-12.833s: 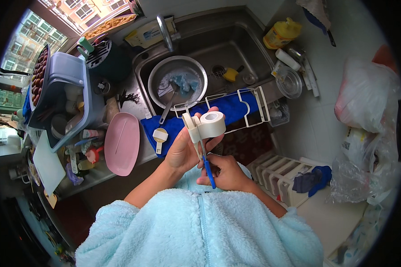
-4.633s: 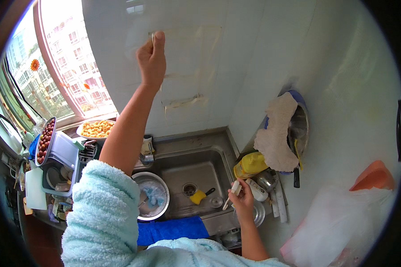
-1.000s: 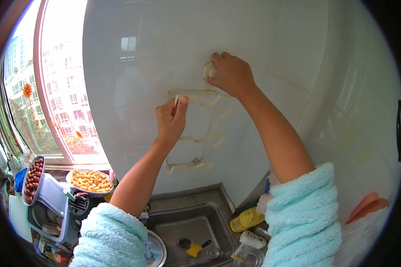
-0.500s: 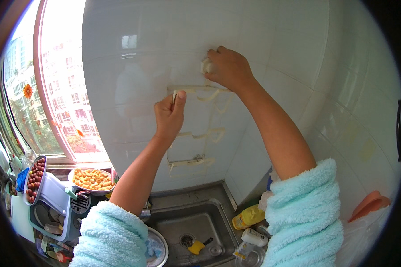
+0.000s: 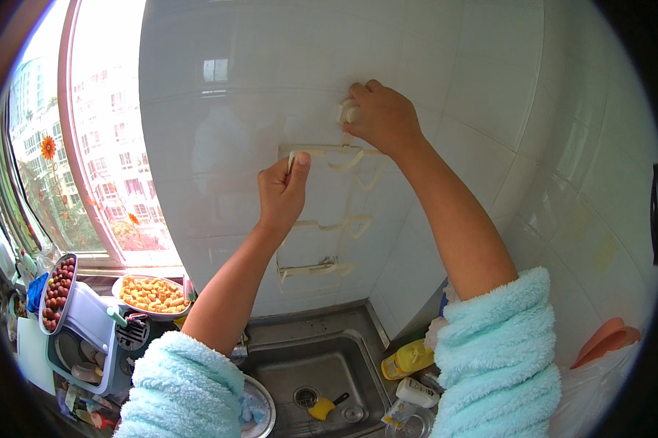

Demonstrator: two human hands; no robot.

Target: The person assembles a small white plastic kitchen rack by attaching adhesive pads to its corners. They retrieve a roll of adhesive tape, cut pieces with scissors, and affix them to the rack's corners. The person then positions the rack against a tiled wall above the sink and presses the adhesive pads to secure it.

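On the white tiled wall hangs a cream tiered rack with narrow rails and curved arms. My left hand is closed around the upper left part of this rack, thumb up along it. Higher and to the right, the fingers of my right hand grip a whitish round hook base against the wall, just above the rack's top rail. A short strip runs between that base and the rail. My palm and wrist hide part of the base and the rail's right end.
Below lies a steel sink holding a yellow sponge brush. Right of it stand a yellow bottle and a white bottle. To the left are a bowl of orange snacks, a container of dark red fruit and a window.
Rack, wall and hands appear slightly farther right in the picture. Both hands keep their grips, and the strip under the hook base shows more clearly.
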